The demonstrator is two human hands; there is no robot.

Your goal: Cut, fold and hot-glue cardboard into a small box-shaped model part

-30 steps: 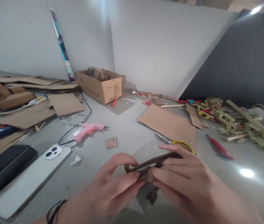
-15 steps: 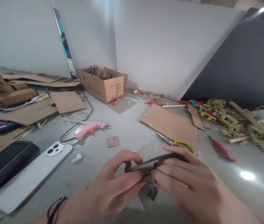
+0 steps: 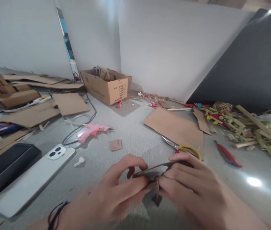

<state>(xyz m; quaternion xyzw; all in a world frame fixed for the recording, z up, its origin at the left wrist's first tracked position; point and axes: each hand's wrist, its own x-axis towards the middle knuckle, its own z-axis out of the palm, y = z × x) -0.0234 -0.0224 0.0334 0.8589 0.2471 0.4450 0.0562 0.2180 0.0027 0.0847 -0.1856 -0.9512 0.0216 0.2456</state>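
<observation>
My left hand (image 3: 123, 185) pinches the left end of a small folded piece of brown cardboard (image 3: 153, 168), low in the middle of the view. Fingers of my right hand (image 3: 192, 182) are closed around its right end. A narrow flap of the piece hangs down between the hands, and much of its shape is hidden by my fingers. Just beyond my right hand, scissors with yellow handles (image 3: 188, 150) rest partly on a flat cardboard sheet (image 3: 173, 126). Ahead of my left hand lies a small cardboard square (image 3: 116, 145).
Left of my hands are a pink glue gun (image 3: 92, 131), a white earbud (image 3: 79, 162), a white phone (image 3: 34, 179) and a black case (image 3: 8, 169). A cardboard box (image 3: 106, 86) stands by the wall. At right lie a red pen-like object (image 3: 228, 155) and cut green stalks (image 3: 238, 124).
Both hands keep hold of the cardboard piece and have barely shifted. The gap between its upper strip and lower part looks slightly wider. The view has moved very slightly.
</observation>
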